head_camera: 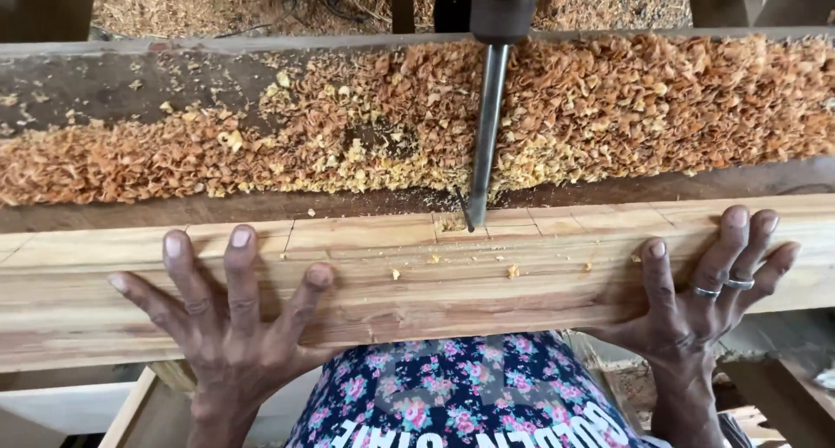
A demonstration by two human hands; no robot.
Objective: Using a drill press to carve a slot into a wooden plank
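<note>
left hand (228,302) flat, fingers splayed on plank (487,274) | right hand (709,296) same, two rings | one drill bit (485,135) seemingly touching plank | neither grips

Daylight falls on a dark, worn machine bed (104,83) heaped with orange-brown wood shavings (609,109), with a sawdust-strewn floor (217,4) beyond it and pale boards (130,409) lying lower left.

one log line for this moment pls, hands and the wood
left hand: flat on plank, fingers spread | right hand: flat on plank, two rings | drill bit: tip at plank's far edge | wood shavings: heaped behind
</note>
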